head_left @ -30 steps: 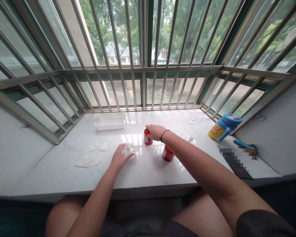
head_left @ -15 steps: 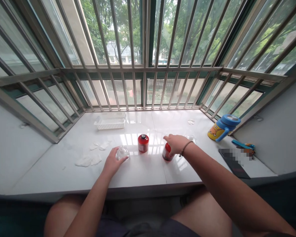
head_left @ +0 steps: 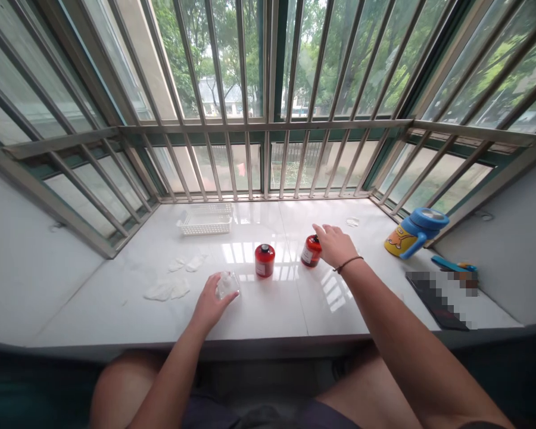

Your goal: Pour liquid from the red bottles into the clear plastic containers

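My left hand is curled around a small clear container, with thumb and fingers on its sides; something whitish shows inside, too unclear to name. A red bottle with a black cap and a pale label stands upright between my hands. My right hand, a bracelet at its wrist, grips a second red bottle by its upper right side. That bottle leans slightly, and my fingers hide its top. I cannot tell whether its base touches the white counter.
A white perforated basket sits at the back left. Crumpled white tissues lie left of my left hand, and a white scrap at the back right. A blue and yellow mug and a dark flat object are at right. Metal bars line the window.
My right hand has moved the second red bottle away from me, toward the window, and it leans more. My left hand stays around the clear container. The whole view has shifted slightly.
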A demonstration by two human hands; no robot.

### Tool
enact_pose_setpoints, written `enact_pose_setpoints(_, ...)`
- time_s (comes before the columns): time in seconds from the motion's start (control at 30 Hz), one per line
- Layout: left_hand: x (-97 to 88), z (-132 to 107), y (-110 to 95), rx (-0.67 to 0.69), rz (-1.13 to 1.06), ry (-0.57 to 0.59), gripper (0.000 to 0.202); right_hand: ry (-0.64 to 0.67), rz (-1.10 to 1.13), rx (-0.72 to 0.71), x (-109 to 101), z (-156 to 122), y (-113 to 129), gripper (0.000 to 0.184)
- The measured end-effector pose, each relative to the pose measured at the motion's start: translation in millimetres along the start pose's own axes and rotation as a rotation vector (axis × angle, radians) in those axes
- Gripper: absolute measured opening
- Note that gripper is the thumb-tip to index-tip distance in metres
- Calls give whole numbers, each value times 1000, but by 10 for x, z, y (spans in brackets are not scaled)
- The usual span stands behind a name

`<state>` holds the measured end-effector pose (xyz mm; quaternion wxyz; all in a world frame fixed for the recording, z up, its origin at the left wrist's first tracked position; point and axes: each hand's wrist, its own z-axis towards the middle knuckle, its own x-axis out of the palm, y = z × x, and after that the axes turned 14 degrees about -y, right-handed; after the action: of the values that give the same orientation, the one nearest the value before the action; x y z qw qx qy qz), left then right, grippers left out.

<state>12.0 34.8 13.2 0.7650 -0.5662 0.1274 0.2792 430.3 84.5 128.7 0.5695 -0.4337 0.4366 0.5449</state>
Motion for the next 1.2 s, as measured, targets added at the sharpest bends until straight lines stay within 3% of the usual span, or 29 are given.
enact_pose_setpoints(0.07,18,-9,21,2,-19,-6,56,-64,60,-59,37,-66,144,104)
enact_pose_setpoints(0.13,56,-16,48,-6,-55,-25,54,-139,237,-156,94,-141,360,104)
enact_pose_setpoints(0.2,104,-25,60,-25,-107,-42,51,-193,506,-214,175,-195,626,88)
enact_pose_setpoints(0.33,186,-42,17,-59,-169,-52,53,-185,939,-104,368,-154,1144,70)
enact_pose_setpoints(0.5,239,-25,-39,-32,-153,-53,52,-143,1079,-108,527,-26,1578,30)
enact_pose_setpoints(0.57,249,-11,-39,-25,-156,-50,53,-155,1100,-99,546,-66,1681,23)
enact_pose_setpoints(0.7,246,1,-44,-35,-152,-54,53,-231,1107,-17,520,-333,1726,23)
enact_pose_setpoints(0.97,257,1,-31,-40,-188,-82,46,-348,1090,146,454,-984,1460,22)
enact_pose_setpoints(1.2,388,16,-9,-142,-254,-155,41,-456,1121,253,572,-1127,1484,24)
